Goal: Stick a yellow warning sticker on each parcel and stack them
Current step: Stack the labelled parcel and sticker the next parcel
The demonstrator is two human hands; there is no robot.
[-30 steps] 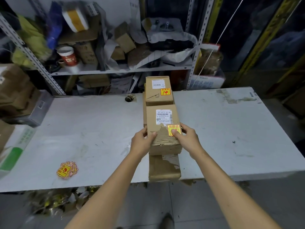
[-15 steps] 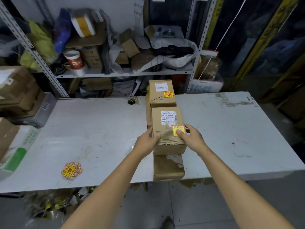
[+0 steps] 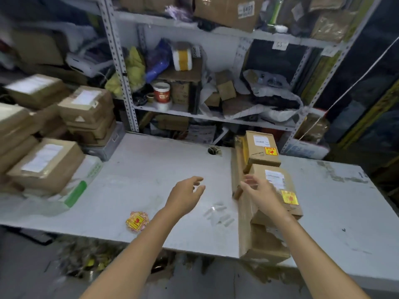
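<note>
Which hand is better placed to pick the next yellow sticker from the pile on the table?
Probably the left. The left hand hovers open and empty nearer the sticker pile; the right hand, also empty, is by the stickered parcel, farther away.

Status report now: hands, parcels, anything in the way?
Left hand, right hand open, empty. Near parcel stickered, atop stack. Sticker pile lies left, nothing blocking.

The near parcel and far parcel are showing brown cardboard, white labels and yellow warning stickers printed red. The sticker pile is showing yellow and red on the grey worktop.
</note>
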